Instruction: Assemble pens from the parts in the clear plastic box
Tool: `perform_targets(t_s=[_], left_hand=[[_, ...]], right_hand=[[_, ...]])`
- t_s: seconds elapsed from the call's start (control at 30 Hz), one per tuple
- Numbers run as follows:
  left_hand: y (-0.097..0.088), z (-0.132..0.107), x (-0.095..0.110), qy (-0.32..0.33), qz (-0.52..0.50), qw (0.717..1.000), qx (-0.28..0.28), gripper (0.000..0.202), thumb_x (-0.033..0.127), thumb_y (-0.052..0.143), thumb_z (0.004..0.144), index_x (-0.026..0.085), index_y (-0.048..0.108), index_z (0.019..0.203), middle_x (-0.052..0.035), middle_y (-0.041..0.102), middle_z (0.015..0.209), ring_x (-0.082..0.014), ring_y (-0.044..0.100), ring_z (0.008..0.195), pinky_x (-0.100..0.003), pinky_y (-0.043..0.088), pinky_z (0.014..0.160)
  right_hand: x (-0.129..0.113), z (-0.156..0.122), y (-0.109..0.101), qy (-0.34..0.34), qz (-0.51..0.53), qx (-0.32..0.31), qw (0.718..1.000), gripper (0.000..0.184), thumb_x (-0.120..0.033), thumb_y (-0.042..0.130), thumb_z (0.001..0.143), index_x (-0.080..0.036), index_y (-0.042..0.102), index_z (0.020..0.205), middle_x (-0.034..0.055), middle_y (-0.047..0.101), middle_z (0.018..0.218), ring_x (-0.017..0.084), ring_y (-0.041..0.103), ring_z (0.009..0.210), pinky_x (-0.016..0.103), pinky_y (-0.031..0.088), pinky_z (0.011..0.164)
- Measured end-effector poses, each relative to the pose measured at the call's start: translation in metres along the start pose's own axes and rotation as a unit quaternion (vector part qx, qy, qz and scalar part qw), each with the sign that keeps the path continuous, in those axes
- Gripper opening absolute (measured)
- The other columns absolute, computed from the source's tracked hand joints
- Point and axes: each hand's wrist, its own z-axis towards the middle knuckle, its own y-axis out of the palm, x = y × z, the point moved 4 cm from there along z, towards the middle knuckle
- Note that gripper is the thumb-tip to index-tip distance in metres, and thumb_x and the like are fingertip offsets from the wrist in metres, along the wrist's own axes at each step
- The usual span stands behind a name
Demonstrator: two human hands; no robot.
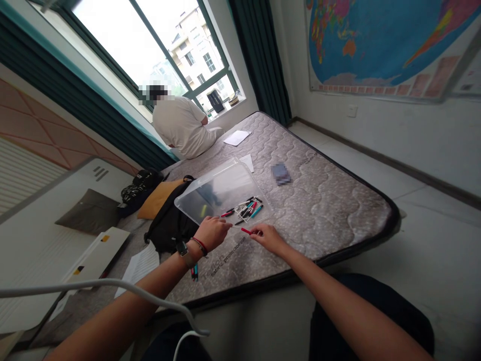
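My right hand (pixel 267 238) pinches a thin red pen (pixel 246 231) between its fingertips, just above the quilted grey mattress (pixel 323 215). My left hand (pixel 212 233) hangs at the near edge of a clear plastic tub or lid (pixel 221 190), with nothing visible in its fingers. Several pens with red, teal and black parts (pixel 246 209) lie in a loose heap inside the clear plastic's near corner. A pair of pens (pixel 194 272) lies on the mattress below my left wrist.
A person in a white shirt (pixel 182 128) sits at the far mattress edge near the window. On the mattress lie white paper (pixel 236 138) and a blurred dark object (pixel 281 173). A black bag (pixel 169 225) borders the left side. A white cable (pixel 101 286) crosses above my left forearm.
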Motion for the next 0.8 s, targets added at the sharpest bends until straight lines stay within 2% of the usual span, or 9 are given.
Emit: perform_targets(t_s=[0.2, 0.4, 0.5, 0.6, 0.67, 0.73, 0.8], left_hand=[[-0.001, 0.001, 0.009, 0.024, 0.008, 1.000, -0.006, 0.026, 0.020, 0.049, 0.092, 0.026, 0.072, 0.104, -0.0066, 0.071, 0.086, -0.0220, 0.063, 0.087, -0.035, 0.039, 0.079], [0.002, 0.010, 0.024, 0.075, 0.030, 0.997, -0.022, 0.023, 0.018, 0.050, 0.092, 0.023, 0.072, 0.088, -0.0057, 0.072, 0.078, -0.0218, 0.066, 0.081, -0.038, 0.042, 0.085], [-0.003, 0.015, 0.023, 0.092, 0.021, 0.995, -0.027, 0.017, 0.025, 0.055, 0.092, 0.024, 0.071, 0.098, -0.0056, 0.073, 0.078, -0.0225, 0.068, 0.081, -0.039, 0.043, 0.090], [-0.016, 0.017, 0.011, 0.082, -0.041, 0.996, -0.010, 0.034, 0.043, 0.062, 0.088, 0.026, 0.065, 0.117, -0.0057, 0.075, 0.093, -0.0237, 0.069, 0.091, -0.037, 0.046, 0.090], [-0.022, 0.019, -0.004, 0.046, -0.108, 0.993, 0.004, 0.038, 0.049, 0.053, 0.091, 0.026, 0.063, 0.120, -0.0054, 0.075, 0.099, -0.0223, 0.069, 0.093, -0.034, 0.048, 0.086], [-0.022, 0.021, -0.021, -0.008, -0.190, 0.981, 0.025, 0.040, 0.045, 0.038, 0.098, 0.023, 0.059, 0.123, -0.0054, 0.075, 0.097, -0.0188, 0.070, 0.087, -0.030, 0.051, 0.080], [-0.010, 0.024, -0.038, -0.059, -0.262, 0.963, 0.041, 0.040, 0.035, 0.029, 0.101, 0.020, 0.053, 0.129, -0.0051, 0.075, 0.094, -0.0151, 0.070, 0.080, -0.027, 0.052, 0.076]], right_hand=[[0.002, 0.000, 0.002, -0.006, -0.004, -0.003, 1.000, 0.016, -0.028, 0.069, 0.080, -0.020, 0.076, 0.093, 0.0048, 0.074, 0.088, 0.018, 0.065, 0.072, 0.028, 0.048, 0.069], [-0.006, -0.003, 0.003, -0.056, -0.010, -0.013, 0.998, 0.013, -0.026, 0.068, 0.082, -0.020, 0.075, 0.091, 0.0040, 0.073, 0.086, 0.018, 0.065, 0.076, 0.026, 0.047, 0.070], [-0.010, -0.003, 0.003, -0.065, -0.011, -0.014, 0.998, 0.012, -0.024, 0.067, 0.083, -0.020, 0.075, 0.091, 0.0039, 0.072, 0.086, 0.018, 0.064, 0.076, 0.026, 0.047, 0.070], [-0.011, -0.003, 0.002, -0.069, 0.002, -0.013, 0.997, 0.013, -0.024, 0.067, 0.083, -0.020, 0.075, 0.093, 0.0038, 0.072, 0.087, 0.017, 0.064, 0.076, 0.026, 0.047, 0.071], [-0.011, -0.002, 0.001, -0.065, 0.013, -0.009, 0.998, 0.014, -0.025, 0.068, 0.083, -0.020, 0.075, 0.093, 0.0041, 0.072, 0.087, 0.017, 0.064, 0.077, 0.027, 0.048, 0.072], [-0.013, -0.002, 0.000, -0.059, 0.029, -0.004, 0.998, 0.015, -0.027, 0.069, 0.083, -0.020, 0.075, 0.094, 0.0044, 0.071, 0.088, 0.017, 0.064, 0.077, 0.027, 0.049, 0.073], [-0.016, -0.002, -0.001, -0.063, 0.053, -0.005, 0.997, 0.016, -0.028, 0.068, 0.084, -0.020, 0.075, 0.095, 0.0047, 0.071, 0.090, 0.017, 0.064, 0.080, 0.027, 0.050, 0.074]])
